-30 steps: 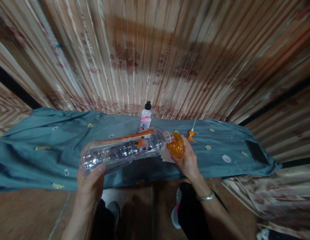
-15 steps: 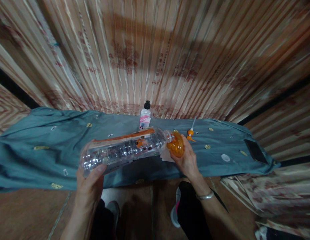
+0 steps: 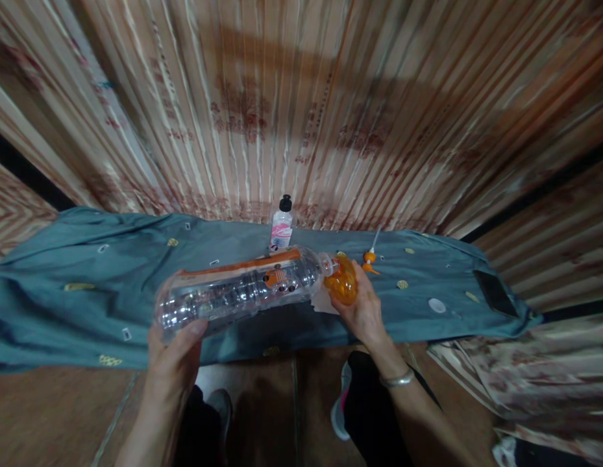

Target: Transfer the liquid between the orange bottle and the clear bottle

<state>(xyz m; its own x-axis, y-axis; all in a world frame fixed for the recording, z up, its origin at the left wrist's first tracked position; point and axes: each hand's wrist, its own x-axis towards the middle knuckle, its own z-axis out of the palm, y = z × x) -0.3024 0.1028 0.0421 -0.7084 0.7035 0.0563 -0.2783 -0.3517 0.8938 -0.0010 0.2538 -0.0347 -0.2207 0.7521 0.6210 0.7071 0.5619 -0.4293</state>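
Over the teal cloth (image 3: 135,275), we're still holding the clear plastic bottle (image 3: 237,285) (left hand (image 3: 173,353)) neck-on to the orange bottle (image 3: 344,284) (right hand (image 3: 363,314)), basically nothing shifting, so they're staying lined up.

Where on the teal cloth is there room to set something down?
Left of the large clear bottle, the cloth shows only its printed pattern. A smaller patch lies between the orange pump and dark phone, behind a pale disc. The middle is crowded: the left hand and right hand hold that bottle and an orange container, with a black-capped bottle behind.
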